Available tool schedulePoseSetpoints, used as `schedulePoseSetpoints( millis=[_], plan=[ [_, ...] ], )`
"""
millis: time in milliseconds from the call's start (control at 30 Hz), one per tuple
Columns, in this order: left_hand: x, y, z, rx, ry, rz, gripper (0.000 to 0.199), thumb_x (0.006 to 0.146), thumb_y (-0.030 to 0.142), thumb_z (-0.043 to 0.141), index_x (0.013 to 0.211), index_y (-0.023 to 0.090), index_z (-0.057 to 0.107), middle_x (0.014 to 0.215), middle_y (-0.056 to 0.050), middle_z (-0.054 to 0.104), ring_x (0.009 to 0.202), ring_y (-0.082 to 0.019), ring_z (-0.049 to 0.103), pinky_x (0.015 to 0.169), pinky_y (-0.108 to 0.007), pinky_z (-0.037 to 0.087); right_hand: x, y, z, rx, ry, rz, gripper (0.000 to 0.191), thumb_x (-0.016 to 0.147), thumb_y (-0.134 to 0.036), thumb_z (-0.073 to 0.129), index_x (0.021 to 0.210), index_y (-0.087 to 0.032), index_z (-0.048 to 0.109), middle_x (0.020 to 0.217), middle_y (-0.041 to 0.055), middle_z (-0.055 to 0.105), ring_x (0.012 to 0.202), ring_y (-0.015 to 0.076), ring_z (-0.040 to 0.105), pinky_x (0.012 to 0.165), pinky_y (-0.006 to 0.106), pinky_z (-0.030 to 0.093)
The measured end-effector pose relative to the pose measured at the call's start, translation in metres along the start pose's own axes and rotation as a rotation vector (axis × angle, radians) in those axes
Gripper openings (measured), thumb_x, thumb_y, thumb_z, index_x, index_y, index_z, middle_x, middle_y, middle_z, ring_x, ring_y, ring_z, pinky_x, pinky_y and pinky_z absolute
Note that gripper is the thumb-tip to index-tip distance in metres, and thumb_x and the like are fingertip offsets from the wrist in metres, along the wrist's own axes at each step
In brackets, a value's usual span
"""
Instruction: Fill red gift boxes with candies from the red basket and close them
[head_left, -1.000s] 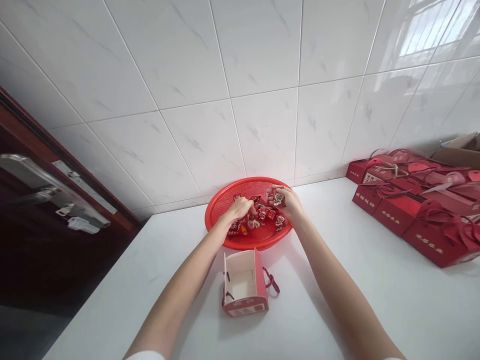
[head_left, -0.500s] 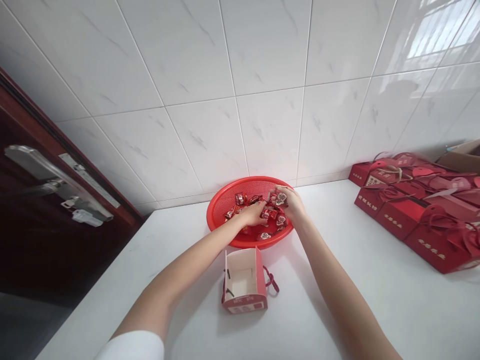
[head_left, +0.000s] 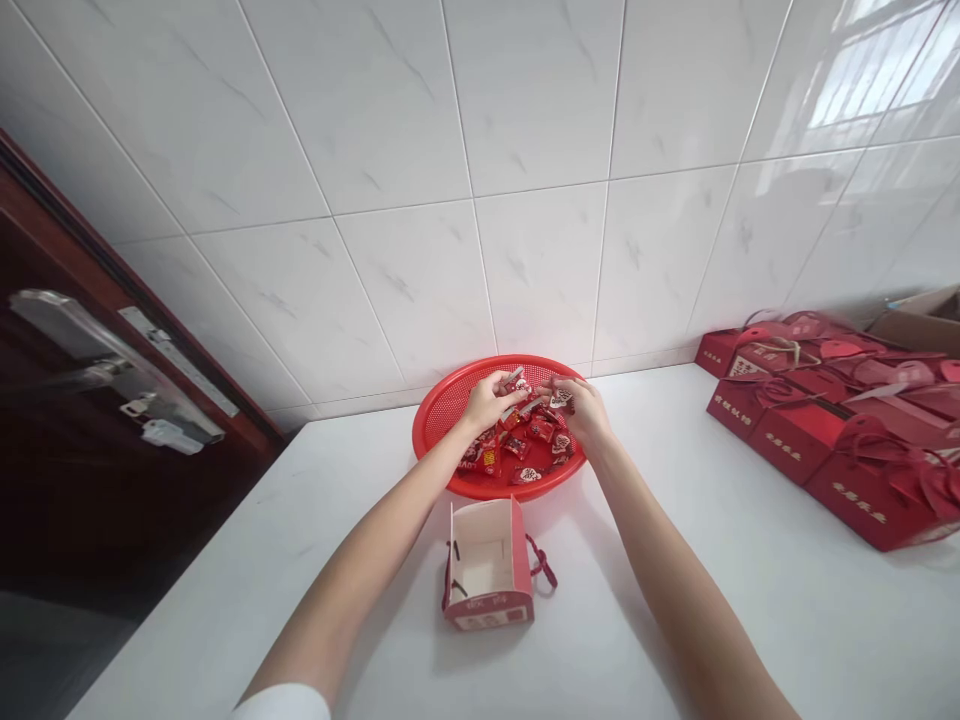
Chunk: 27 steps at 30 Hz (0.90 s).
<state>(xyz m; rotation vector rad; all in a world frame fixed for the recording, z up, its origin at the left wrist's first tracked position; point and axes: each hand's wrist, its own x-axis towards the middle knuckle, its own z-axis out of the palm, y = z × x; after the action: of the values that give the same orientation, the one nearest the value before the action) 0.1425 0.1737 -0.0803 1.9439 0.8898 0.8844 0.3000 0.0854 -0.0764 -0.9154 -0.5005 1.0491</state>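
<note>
shiny red packets (head_left: pixel 517 446) with pale print are scattered in the red basket (head_left: pixel 442 412); some are pinched by the left hand (head_left: pixel 487 404), at least one by the right hand (head_left: pixel 589 408). the number held is hidden; lettering is blurred.

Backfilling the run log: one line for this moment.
left hand: holding wrapped candy; right hand: holding wrapped candy; basket: more candies; small box: open

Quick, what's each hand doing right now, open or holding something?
Left hand: closed, holding a small red packet.
Right hand: closed, holding a red-and-white packet.
</note>
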Motion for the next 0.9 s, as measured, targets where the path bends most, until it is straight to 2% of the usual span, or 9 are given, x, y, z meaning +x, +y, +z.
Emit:
schedulePoseSetpoints(
  millis=[167,233,400,567,667,733,900],
  plan=[
    [0.0,-0.002,0.001,-0.161,-0.001,-0.007,0.042,0.071,0.04,0.087,0.101,0.016,0.069,0.088,-0.005,0.076,0.078,-0.021,0.071,0.078,-0.033,0.055,-0.001,-0.001,0.0,-0.034,-0.015,0.0,0.008,0.062,-0.023,0.075,0.066,-0.021,0.069,0.072,0.0029,0.075,0.073,0.0208,0.071,0.052,0.027,0.051],
    [0.0,-0.002,0.002,-0.203,-0.018,-0.017,0.039,0.071,0.039,0.087,0.099,0.015,0.07,0.083,-0.005,0.076,0.076,-0.021,0.071,0.079,-0.034,0.055,-0.004,-0.001,0.001,-0.055,-0.044,0.013,0.011,0.06,-0.026,0.078,0.068,-0.021,0.072,0.069,0.0013,0.073,0.068,0.0191,0.068,0.051,0.026,0.05],
    [-0.003,0.005,0.005,-0.278,-0.076,-0.012,0.035,0.077,0.044,0.083,0.094,0.016,0.074,0.087,-0.006,0.078,0.081,-0.022,0.073,0.081,-0.035,0.057,-0.012,-0.004,0.003,-0.106,-0.156,0.056,0.022,0.055,-0.032,0.083,0.072,-0.02,0.075,0.066,0.0,0.071,0.065,0.018,0.064,0.055,0.029,0.053],
    [-0.005,0.01,0.004,-0.276,-0.105,-0.011,0.036,0.077,0.047,0.083,0.087,0.014,0.074,0.078,-0.005,0.076,0.07,-0.021,0.072,0.073,-0.034,0.058,-0.013,-0.004,0.002,-0.132,-0.196,0.064,0.023,0.056,-0.032,0.086,0.07,-0.021,0.072,0.062,-0.0006,0.069,0.062,0.0182,0.063,0.052,0.029,0.051],
    [-0.005,0.011,0.005,-0.243,-0.11,-0.012,0.036,0.078,0.048,0.082,0.085,0.014,0.073,0.075,-0.004,0.076,0.066,-0.02,0.071,0.07,-0.033,0.058,-0.013,-0.004,0.003,-0.128,-0.188,0.052,0.022,0.058,-0.032,0.086,0.07,-0.021,0.071,0.063,-0.0004,0.069,0.061,0.0188,0.063,0.051,0.029,0.052],
    [-0.004,0.011,0.005,-0.204,-0.096,-0.018,0.034,0.083,0.049,0.075,0.086,0.015,0.073,0.077,-0.004,0.076,0.068,-0.02,0.071,0.072,-0.032,0.058,-0.012,-0.004,0.003,-0.114,-0.163,0.035,0.021,0.059,-0.031,0.085,0.069,-0.021,0.07,0.063,-0.0007,0.069,0.061,0.0183,0.063,0.05,0.03,0.052],
    [0.003,0.001,-0.002,0.005,0.009,-0.099,0.032,0.101,0.042,0.054,0.095,0.015,0.07,0.092,-0.006,0.075,0.088,-0.02,0.072,0.082,-0.033,0.057,-0.008,-0.004,0.002,-0.053,-0.046,-0.008,0.019,0.063,-0.029,0.081,0.068,-0.021,0.066,0.061,-0.003,0.065,0.054,0.0149,0.059,0.045,0.027,0.049]
  ],
)
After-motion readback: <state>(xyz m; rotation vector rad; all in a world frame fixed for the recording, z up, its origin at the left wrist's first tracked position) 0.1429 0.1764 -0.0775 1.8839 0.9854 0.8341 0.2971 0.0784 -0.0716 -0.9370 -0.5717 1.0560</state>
